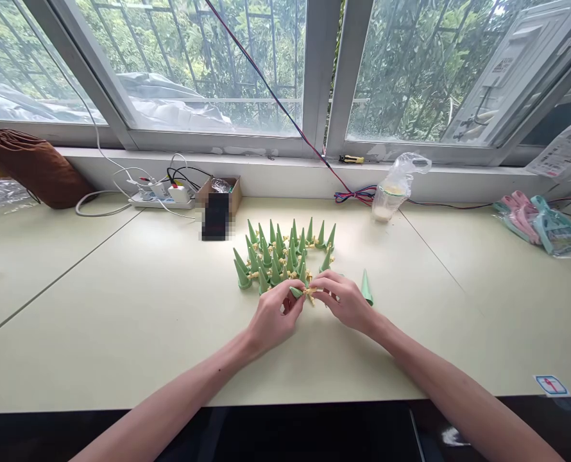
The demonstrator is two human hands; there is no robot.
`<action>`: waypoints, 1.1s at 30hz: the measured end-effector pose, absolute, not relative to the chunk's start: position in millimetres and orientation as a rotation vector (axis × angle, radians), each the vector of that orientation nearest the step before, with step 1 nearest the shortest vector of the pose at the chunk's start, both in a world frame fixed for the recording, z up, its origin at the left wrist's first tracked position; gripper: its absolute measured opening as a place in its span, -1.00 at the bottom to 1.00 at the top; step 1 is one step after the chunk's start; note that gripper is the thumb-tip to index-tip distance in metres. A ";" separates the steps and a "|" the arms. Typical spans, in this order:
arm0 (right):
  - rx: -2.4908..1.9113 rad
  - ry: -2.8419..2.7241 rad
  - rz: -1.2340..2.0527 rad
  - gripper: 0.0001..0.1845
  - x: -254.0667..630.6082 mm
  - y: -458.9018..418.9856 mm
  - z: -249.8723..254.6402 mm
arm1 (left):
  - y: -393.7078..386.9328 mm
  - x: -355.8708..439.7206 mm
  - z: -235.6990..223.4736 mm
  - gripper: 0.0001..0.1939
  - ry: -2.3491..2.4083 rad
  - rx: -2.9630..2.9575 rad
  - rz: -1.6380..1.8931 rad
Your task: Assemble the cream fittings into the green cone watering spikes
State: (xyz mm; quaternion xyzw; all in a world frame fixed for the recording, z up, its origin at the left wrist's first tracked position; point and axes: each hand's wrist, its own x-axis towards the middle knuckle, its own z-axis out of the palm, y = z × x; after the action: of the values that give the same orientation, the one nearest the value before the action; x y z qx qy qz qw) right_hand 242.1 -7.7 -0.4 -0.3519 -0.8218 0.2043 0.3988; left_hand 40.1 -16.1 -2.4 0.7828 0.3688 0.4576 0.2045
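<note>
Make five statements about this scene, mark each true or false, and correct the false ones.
1. The left hand holds a small green cone. True.
2. The right hand lies flat, well away from the left hand. False: the right hand is close to the left hand, its fingers bent.
3. A lone green cone stands tip up, apart from the cluster of green cones. True.
4. The brown bundle lies at the right end of the table. False: the brown bundle is at the left end.
5. The yellow-and-black tool lies among the cones. False: it is on the window ledge.
</note>
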 end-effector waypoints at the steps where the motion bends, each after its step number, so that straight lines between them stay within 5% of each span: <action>1: -0.891 -2.080 0.518 -0.79 242.0 -7.6 -0.9 | -15.9 39.9 -2.5 -0.90 1.027 2.187 1.278; 27: -0.979 -2.150 0.620 -0.67 242.2 -4.8 -5.0 | -16.5 38.0 -2.5 -0.92 0.981 2.282 1.216; 33: -0.967 -2.126 0.670 -0.83 241.9 -6.9 -1.7 | -15.3 38.0 -1.1 -0.93 1.024 2.262 1.222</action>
State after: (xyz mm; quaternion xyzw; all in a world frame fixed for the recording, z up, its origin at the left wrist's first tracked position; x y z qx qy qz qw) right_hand 241.9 -6.9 -1.7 -0.3730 -0.8202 0.2586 0.3482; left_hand 38.0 -15.3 -1.1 0.8031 0.3637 0.4338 0.1861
